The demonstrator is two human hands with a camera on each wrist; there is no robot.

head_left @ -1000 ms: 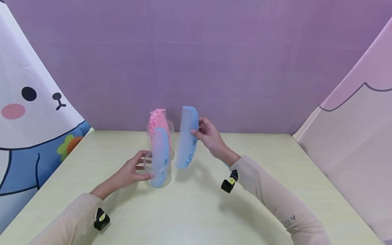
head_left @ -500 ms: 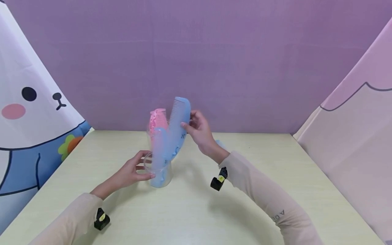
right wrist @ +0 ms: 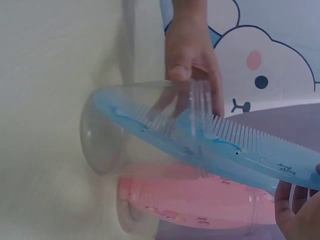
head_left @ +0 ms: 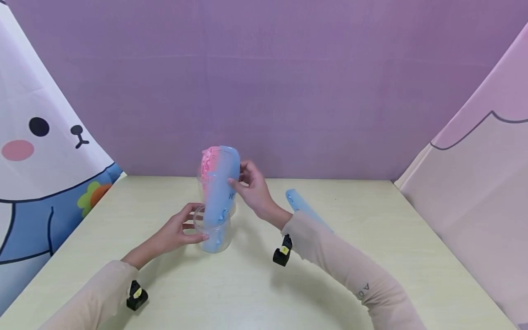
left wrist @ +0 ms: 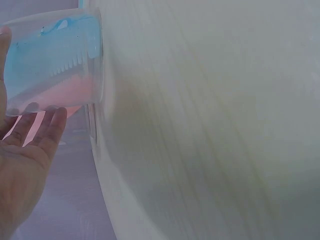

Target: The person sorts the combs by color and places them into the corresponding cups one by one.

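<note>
My left hand (head_left: 179, 231) grips a clear plastic cup (right wrist: 100, 150) standing on the table, thumb on the near side and fingers on the far side. Inside it leans a blue comb (right wrist: 135, 125). With my right hand (head_left: 257, 195) I pinch a second blue comb (head_left: 231, 176) by its back, tilted, its lower end at the cup's mouth. The right wrist view shows that end just within the rim, overlapping the first comb. Behind stands another clear cup (right wrist: 132, 222) holding pink combs (right wrist: 200, 200); how many is unclear.
One more blue comb (head_left: 307, 211) lies on the pale table (head_left: 255, 284), partly hidden by my right sleeve (head_left: 330, 254). A purple backdrop (head_left: 313, 91) rises at the table's far edge, with printed cloths (head_left: 37, 183) on both sides.
My right hand has brought the blue comb left, raising it, then lowering it to the near cup's mouth. The comb lying on the table has come into view. My left hand stays put.
</note>
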